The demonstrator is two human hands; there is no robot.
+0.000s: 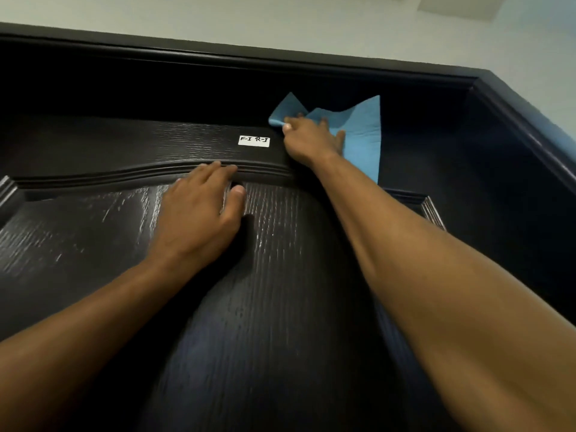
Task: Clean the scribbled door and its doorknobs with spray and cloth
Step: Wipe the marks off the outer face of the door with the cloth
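- A dark wood-grain door (280,275) fills the view from below, its raised arched moulding (124,177) curving across the upper panel; pale streaks catch the light on the panel's left part.
- The left hand (199,219) lies flat on the door, fingers straight and relaxed, fingertips touching the moulding and the thumb spread to the right; it grasps nothing.
- A small white label (253,141) with black handwriting sits on the door above the moulding, between the two hands.
- The right hand (311,138), arm stretched up, presses a blue cloth (361,135) against the upper right part of the door, just beside the label; the fingers lie spread over the cloth, which juts out above them and hangs below them.
- The dark door frame (498,88) runs along the top and down the right side, meeting a pale wall (311,23).
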